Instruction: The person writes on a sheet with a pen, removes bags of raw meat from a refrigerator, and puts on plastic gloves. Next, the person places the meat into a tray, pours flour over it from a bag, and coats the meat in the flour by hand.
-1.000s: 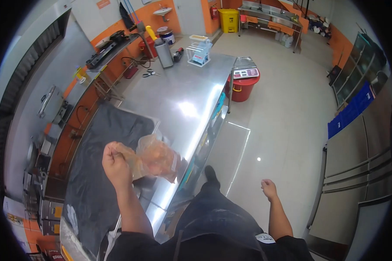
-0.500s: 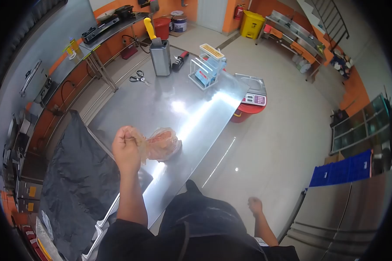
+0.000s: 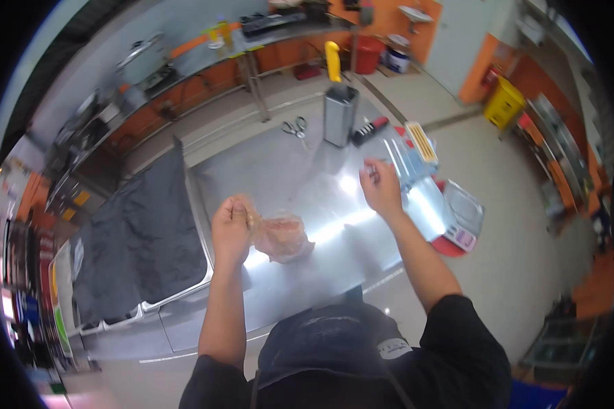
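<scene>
A clear plastic bag of reddish raw meat (image 3: 283,238) rests on the steel table (image 3: 239,163). My left hand (image 3: 232,225) is closed on the gathered neck of the bag, at its left side. To the right and farther back, my right hand (image 3: 382,187) is over the table with its fingers curled; a small dark spot shows at the fingertips, too blurred to name. Just beyond it is a white wire rack (image 3: 397,158) with a blue pack and a yellow-ribbed top piece (image 3: 421,142).
A grey knife holder (image 3: 340,116) with a yellow-handled tool stands at the back, beside a red-and-black sharpener (image 3: 370,131) and scissors (image 3: 296,128). A scale (image 3: 465,211) sits off the right edge on something red. Black cloth (image 3: 143,238) covers the left side.
My right hand has risen from beside my body to over the table near the rack. My left hand still holds the bag. The view has turned, shifting the scene rightward.
</scene>
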